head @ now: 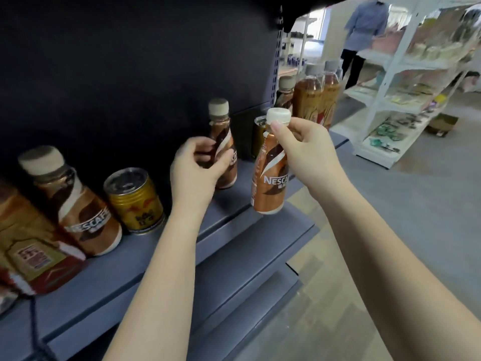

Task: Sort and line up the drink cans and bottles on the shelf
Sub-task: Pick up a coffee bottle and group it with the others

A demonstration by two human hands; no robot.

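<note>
Drink bottles and cans, head view: stock stands on a blue-grey metal shelf (145,252) against a dark navy back panel (117,61), with further blue-grey shelf boards stepping down below. Grey floor to the right; a white shelving rack (406,82) of blurred goods stands across the aisle, a person in a blue top (365,24) beside it.

Left hand (196,173): fingers curled round a brown plastic coffee bottle with beige cap (221,131), upright on the shelf.

Right hand (302,149): closed on the neck of a copper "NESCAFÉ" bottle with white cap (270,175), held clear above the shelf edge.

Left of both: yellow ribbed can (135,201), another "NESCAFÉ" bottle (78,207), a red-and-gold labelled bottle (31,251), writing unreadable. Far right: tall amber tea bottles (315,97).
</note>
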